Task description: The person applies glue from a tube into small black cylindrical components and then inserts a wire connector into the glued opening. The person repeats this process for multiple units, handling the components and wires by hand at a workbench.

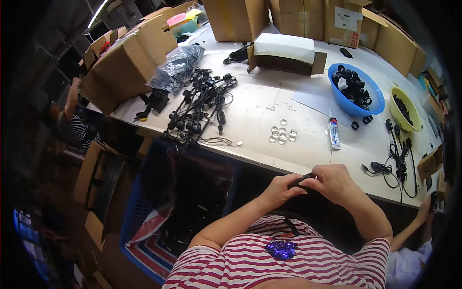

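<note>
My left hand (283, 188) and my right hand (334, 182) meet at the table's near edge, both closed on a small black part (301, 180). Fingers cover much of it, so its exact kind is hidden. Just beyond them, several clear round lenses (282, 134) lie grouped on the white table. A white, blue and red glue tube (334, 133) lies to their right, its nozzle pointing away from me. Farther right stands a blue bowl (333, 91) of black rings, with a loose black ring (355, 125) beside it.
Black cables (197, 108) heap at left, more cables (397, 156) at right. A yellow bowl (413, 126) holds small black pieces. Cardboard boxes (236, 19) line the back. A blue crate (132, 216) stands below the table at left. Other people are at both sides.
</note>
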### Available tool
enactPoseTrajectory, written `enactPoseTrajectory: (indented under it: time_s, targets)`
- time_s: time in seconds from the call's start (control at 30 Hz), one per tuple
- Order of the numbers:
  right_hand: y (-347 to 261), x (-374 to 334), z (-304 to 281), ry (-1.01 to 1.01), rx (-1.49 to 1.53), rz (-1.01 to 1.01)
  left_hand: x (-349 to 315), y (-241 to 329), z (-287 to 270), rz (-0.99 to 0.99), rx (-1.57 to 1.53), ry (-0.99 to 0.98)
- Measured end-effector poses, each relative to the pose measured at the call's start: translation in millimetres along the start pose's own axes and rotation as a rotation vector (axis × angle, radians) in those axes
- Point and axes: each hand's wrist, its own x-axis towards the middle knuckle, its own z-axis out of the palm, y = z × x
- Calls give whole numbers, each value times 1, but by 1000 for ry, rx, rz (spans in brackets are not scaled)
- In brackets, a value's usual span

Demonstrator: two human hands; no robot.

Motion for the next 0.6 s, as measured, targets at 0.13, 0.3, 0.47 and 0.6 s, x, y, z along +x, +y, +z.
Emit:
enactPoseTrajectory:
  time_s: [0.13,0.3,0.47,0.6]
  targets:
    - [0,-6,-4,50,54,-21,5,8,0,-74,-29,14]
    - [14,-17,-3,20,64,32,10,7,8,13,163,79]
    - [16,-21,4,109,89,10,4,7,16,83,156,193]
    - [8,-30,42,72,560,70,17,28,16,242,-757,321]
